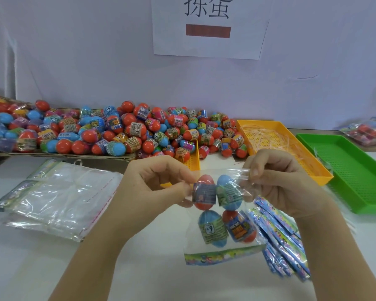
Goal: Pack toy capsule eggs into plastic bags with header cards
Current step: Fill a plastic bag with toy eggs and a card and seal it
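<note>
Table edge: white table [152, 268] up close, both forearms reaching in over it.
Bag end: the header card [219, 256] sits at the near end of the clear plastic bag [189, 242], closest to the person.
Bag position: held between both hands, dead centre, over the table.
Axis: the bag's long axis runs near to far, card end toward the person and open mouth toward the wall.
Eggs: four capsule eggs [213, 228] inside, two rows of two, each lying roughly along the bag, slightly tilted.
Left hand: left hand [159, 183] pinches the bag's left edge beside the upper red egg.
Right hand: right hand [284, 183] pinches the clear top flap, other fingers curled.
Progress: this bag looks full, but I'd say the mouth isn't closed yet, so folding the flap is what's left.
Supplies: loose header cards [280, 235] under the right wrist, empty bags [59, 200] at left.
Trays: orange tray [309, 153], then green tray [352, 170].
Backlog: a big egg pile [117, 133] still waiting, so plenty left.
Done: finished packs [367, 131] at far right.
</note>
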`<state>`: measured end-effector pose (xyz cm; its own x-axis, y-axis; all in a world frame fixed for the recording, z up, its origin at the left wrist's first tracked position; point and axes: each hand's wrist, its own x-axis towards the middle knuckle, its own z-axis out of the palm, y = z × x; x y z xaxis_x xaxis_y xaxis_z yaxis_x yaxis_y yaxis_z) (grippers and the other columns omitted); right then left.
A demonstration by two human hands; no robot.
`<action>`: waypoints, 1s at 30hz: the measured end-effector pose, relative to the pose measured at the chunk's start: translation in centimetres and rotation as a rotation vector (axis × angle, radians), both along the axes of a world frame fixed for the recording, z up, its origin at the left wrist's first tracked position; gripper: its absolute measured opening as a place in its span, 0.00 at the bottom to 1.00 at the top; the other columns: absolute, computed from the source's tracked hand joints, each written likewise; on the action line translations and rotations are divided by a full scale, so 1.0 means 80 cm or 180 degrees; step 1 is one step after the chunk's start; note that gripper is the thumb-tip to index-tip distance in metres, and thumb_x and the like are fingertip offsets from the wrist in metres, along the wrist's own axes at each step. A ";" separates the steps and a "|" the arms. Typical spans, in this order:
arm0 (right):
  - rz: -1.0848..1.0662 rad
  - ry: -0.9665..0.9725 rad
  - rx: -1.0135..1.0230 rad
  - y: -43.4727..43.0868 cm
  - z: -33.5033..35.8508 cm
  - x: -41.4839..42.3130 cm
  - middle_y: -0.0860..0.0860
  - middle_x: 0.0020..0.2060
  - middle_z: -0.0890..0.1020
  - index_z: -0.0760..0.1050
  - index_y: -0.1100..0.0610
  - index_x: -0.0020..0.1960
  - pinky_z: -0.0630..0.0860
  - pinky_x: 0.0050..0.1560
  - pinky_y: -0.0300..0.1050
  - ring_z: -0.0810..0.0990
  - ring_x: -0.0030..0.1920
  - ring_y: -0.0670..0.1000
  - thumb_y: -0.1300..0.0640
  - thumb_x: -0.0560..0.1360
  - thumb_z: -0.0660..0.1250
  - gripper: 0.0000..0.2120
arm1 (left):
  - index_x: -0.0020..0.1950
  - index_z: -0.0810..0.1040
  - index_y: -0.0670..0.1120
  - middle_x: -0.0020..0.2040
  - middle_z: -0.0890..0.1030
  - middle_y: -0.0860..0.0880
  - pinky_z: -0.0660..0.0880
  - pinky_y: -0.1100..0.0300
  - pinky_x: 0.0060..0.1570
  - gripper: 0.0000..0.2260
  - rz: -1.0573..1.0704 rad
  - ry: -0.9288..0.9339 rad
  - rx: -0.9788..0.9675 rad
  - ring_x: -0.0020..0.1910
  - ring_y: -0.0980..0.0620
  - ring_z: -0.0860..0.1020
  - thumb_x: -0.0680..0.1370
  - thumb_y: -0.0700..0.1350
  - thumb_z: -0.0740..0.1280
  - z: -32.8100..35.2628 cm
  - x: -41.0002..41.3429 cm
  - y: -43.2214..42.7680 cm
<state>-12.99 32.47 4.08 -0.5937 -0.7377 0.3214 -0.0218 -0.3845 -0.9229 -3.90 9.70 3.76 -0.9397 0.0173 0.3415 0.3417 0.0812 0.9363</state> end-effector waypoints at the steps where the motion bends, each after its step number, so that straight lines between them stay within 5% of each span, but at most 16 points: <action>1: -0.0056 -0.0011 0.0025 0.000 -0.001 0.000 0.54 0.37 0.84 0.82 0.58 0.41 0.81 0.36 0.41 0.83 0.35 0.49 0.60 0.70 0.73 0.02 | 0.37 0.84 0.52 0.36 0.84 0.49 0.80 0.59 0.33 0.09 0.0056 -0.0028 -0.0039 0.35 0.51 0.83 0.67 0.37 0.75 -0.001 -0.001 0.000; 3: -0.0201 -0.0058 0.0098 0.000 -0.001 0.001 0.55 0.36 0.84 0.82 0.58 0.40 0.81 0.35 0.42 0.83 0.34 0.51 0.59 0.69 0.75 0.03 | 0.37 0.84 0.53 0.36 0.84 0.49 0.80 0.60 0.31 0.12 0.0106 -0.0135 0.0042 0.34 0.52 0.83 0.69 0.34 0.75 -0.002 -0.003 0.000; 5: -0.0356 -0.0068 0.0147 -0.001 -0.002 0.000 0.55 0.36 0.84 0.82 0.58 0.38 0.81 0.35 0.43 0.84 0.34 0.51 0.58 0.67 0.76 0.04 | 0.40 0.85 0.54 0.37 0.85 0.49 0.80 0.60 0.30 0.08 0.0066 -0.0294 0.0317 0.35 0.51 0.84 0.64 0.42 0.74 -0.001 -0.005 -0.001; 8: -0.0567 0.0019 0.0242 -0.002 -0.001 -0.001 0.56 0.35 0.84 0.82 0.56 0.37 0.81 0.34 0.42 0.83 0.33 0.51 0.62 0.67 0.75 0.03 | 0.45 0.86 0.56 0.40 0.86 0.48 0.80 0.60 0.31 0.15 0.0138 -0.0498 0.0660 0.38 0.49 0.85 0.60 0.46 0.74 -0.003 -0.008 -0.004; 13: -0.0891 -0.0136 0.0322 -0.014 -0.008 -0.002 0.57 0.34 0.82 0.83 0.58 0.40 0.80 0.33 0.44 0.82 0.31 0.53 0.69 0.68 0.62 0.12 | 0.46 0.85 0.53 0.41 0.86 0.46 0.80 0.61 0.31 0.15 0.0414 -0.0510 0.0890 0.40 0.49 0.85 0.61 0.41 0.74 -0.006 -0.012 -0.003; 16: -0.0723 -0.0730 0.0224 -0.024 -0.006 -0.005 0.58 0.39 0.82 0.77 0.56 0.59 0.79 0.30 0.47 0.81 0.32 0.56 0.58 0.69 0.65 0.18 | 0.51 0.84 0.51 0.43 0.86 0.44 0.81 0.57 0.32 0.21 0.0542 -0.0391 0.1180 0.42 0.47 0.86 0.59 0.45 0.76 -0.005 -0.011 -0.003; 18: -0.0805 -0.0975 0.0420 -0.031 -0.006 -0.005 0.56 0.40 0.82 0.75 0.52 0.63 0.78 0.28 0.45 0.81 0.29 0.56 0.44 0.64 0.74 0.30 | 0.53 0.83 0.51 0.44 0.86 0.44 0.81 0.59 0.32 0.23 0.0623 -0.0299 0.1269 0.42 0.47 0.85 0.58 0.46 0.76 -0.005 -0.010 -0.003; 20: -0.0970 -0.0768 0.0755 -0.036 -0.009 -0.002 0.53 0.40 0.82 0.82 0.51 0.52 0.77 0.27 0.43 0.79 0.28 0.53 0.40 0.62 0.75 0.23 | 0.53 0.83 0.51 0.44 0.86 0.44 0.80 0.61 0.32 0.22 0.0640 -0.0277 0.1307 0.41 0.48 0.85 0.58 0.45 0.75 -0.005 -0.011 -0.002; 24: -0.1179 -0.0427 0.0731 -0.038 -0.017 0.003 0.52 0.36 0.82 0.85 0.53 0.44 0.75 0.29 0.39 0.78 0.28 0.49 0.52 0.70 0.72 0.06 | 0.52 0.83 0.51 0.44 0.87 0.45 0.80 0.62 0.33 0.21 0.0627 -0.0277 0.1294 0.41 0.50 0.85 0.59 0.45 0.75 -0.008 -0.013 0.000; 30: -0.1245 -0.0493 0.0548 -0.039 -0.016 0.007 0.50 0.28 0.80 0.85 0.54 0.39 0.74 0.26 0.37 0.78 0.26 0.47 0.57 0.67 0.69 0.06 | 0.44 0.87 0.50 0.43 0.87 0.46 0.80 0.60 0.31 0.15 0.0536 -0.0513 0.1420 0.40 0.50 0.85 0.58 0.49 0.75 -0.012 -0.018 0.000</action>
